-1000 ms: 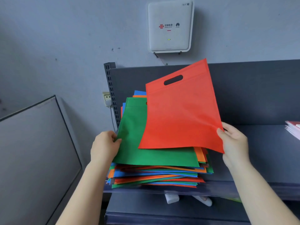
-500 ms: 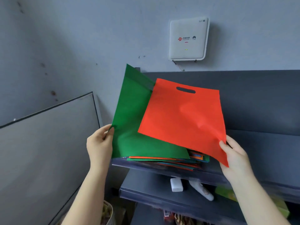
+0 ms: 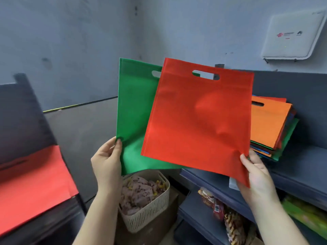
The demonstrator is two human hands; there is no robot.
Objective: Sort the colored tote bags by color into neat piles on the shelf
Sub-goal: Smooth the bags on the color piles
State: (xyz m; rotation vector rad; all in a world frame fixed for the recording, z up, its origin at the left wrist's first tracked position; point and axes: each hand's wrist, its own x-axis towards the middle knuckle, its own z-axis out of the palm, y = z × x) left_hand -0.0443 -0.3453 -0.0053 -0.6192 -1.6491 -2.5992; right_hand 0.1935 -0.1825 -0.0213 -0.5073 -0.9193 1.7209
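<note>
Two bags held up, one in each hand.
Left hand (image 3: 107, 160) pinches one green bag (image 3: 134, 110); right hand (image 3: 257, 171) pinches one red bag (image 3: 198, 117). At 6 o'clock, one basket (image 3: 150, 212) holds pink packets.

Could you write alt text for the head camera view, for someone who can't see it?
A person holds up two flat tote bags: the left hand pinches a green bag, the right hand a red bag. A mixed stack lies on the shelf.

The left hand (image 3: 107, 161) is pinching a green tote bag (image 3: 134, 121) by its lower edge, while the right hand (image 3: 256, 175) is gripping a red tote bag (image 3: 200, 119) at its corner, overlapping the green one. A mixed pile of bags (image 3: 272, 128) is lying on the grey shelf (image 3: 300, 167).
</note>
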